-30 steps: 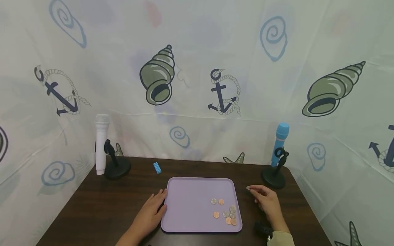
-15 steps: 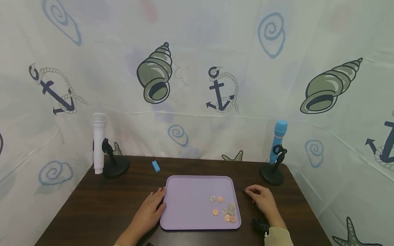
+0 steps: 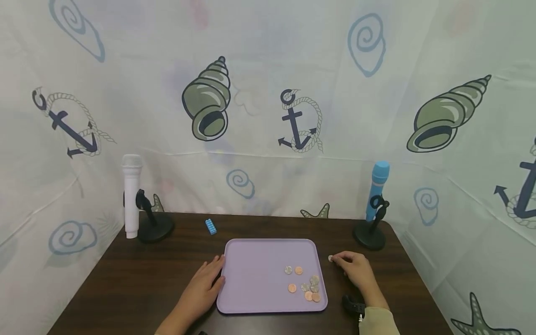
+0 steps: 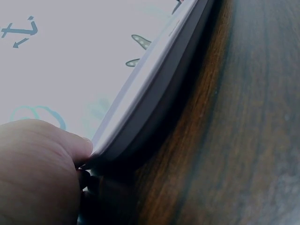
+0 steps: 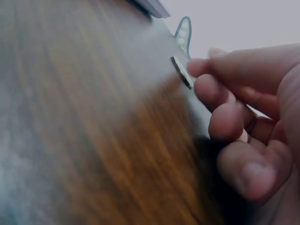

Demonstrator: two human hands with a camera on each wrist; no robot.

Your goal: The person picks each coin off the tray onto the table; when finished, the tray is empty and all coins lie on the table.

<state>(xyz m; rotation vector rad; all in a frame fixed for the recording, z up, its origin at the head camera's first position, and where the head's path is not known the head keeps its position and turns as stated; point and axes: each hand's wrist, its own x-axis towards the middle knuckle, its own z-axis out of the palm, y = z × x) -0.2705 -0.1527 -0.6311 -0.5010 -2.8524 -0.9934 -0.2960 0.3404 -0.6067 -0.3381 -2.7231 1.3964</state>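
Nearest the viewer, a small black object [image 3: 353,305] lies on the counter [image 3: 125,279] by the right wrist. The right hand [image 3: 356,272] sits just right of the tray [image 3: 259,274], and it is pinching a silvery coin [image 3: 330,258] at its fingertips, just off the tray's far right corner. The wrist view shows that coin [image 5: 181,72] edge-on, tilted, caught at the tip of the forefinger, the other fingers [image 5: 225,122] curled below it, above the dark wood. Whether the coin touches the counter cannot be told.

Over on the left, the left hand [image 3: 203,288] lies flat on the counter, fingers relaxed and straight, pressed against the tray's left rim, gripping nothing. Up close, the thumb [image 4: 56,154] meets the lilac edge [image 4: 140,112].

On the tray's right half lies a cluster of coins [image 3: 307,288], copper and silver mixed, with two set a little apart toward the far side, near the tray's middle.

Beyond the tray, a small blue brick [image 3: 211,226] lies on the counter, far left of centre. At the far left corner stands a white microphone [image 3: 131,195] beside a black stand [image 3: 152,223]; at the far right corner, a blue microphone [image 3: 377,190] on its own stand. Behind everything hangs a curtain [image 3: 268,93] printed with shells and anchors.
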